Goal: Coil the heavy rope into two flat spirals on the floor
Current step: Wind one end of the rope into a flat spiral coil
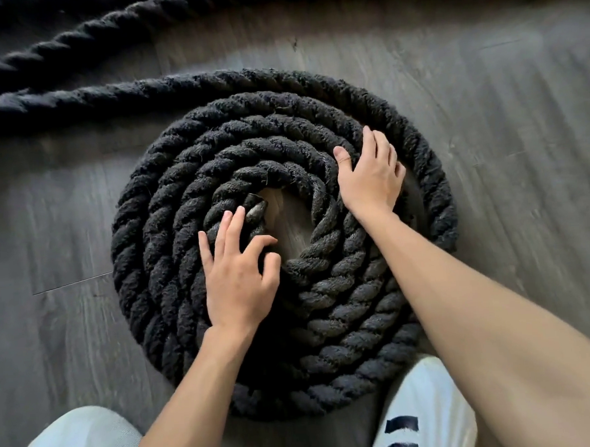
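A thick black twisted rope lies coiled in a flat spiral (158, 251) of several turns on the grey wood floor, with a small bare gap at its centre. The rope's taped end (256, 208) shows at the inner edge of that gap. My left hand (236, 277) rests flat on the inner turns, fingers spread, fingertips near the taped end. My right hand (369, 175) presses on the right side of the spiral, fingers spread over the outer turns. From the spiral's top the loose rope (58, 99) runs off to the left.
A second stretch of the same rope (105, 28) curves across the top left and along the top edge. My two white shoes with dark stripes (423, 418) stand at the bottom, the right one touching the spiral. Grey plank floor (520, 109) lies all around.
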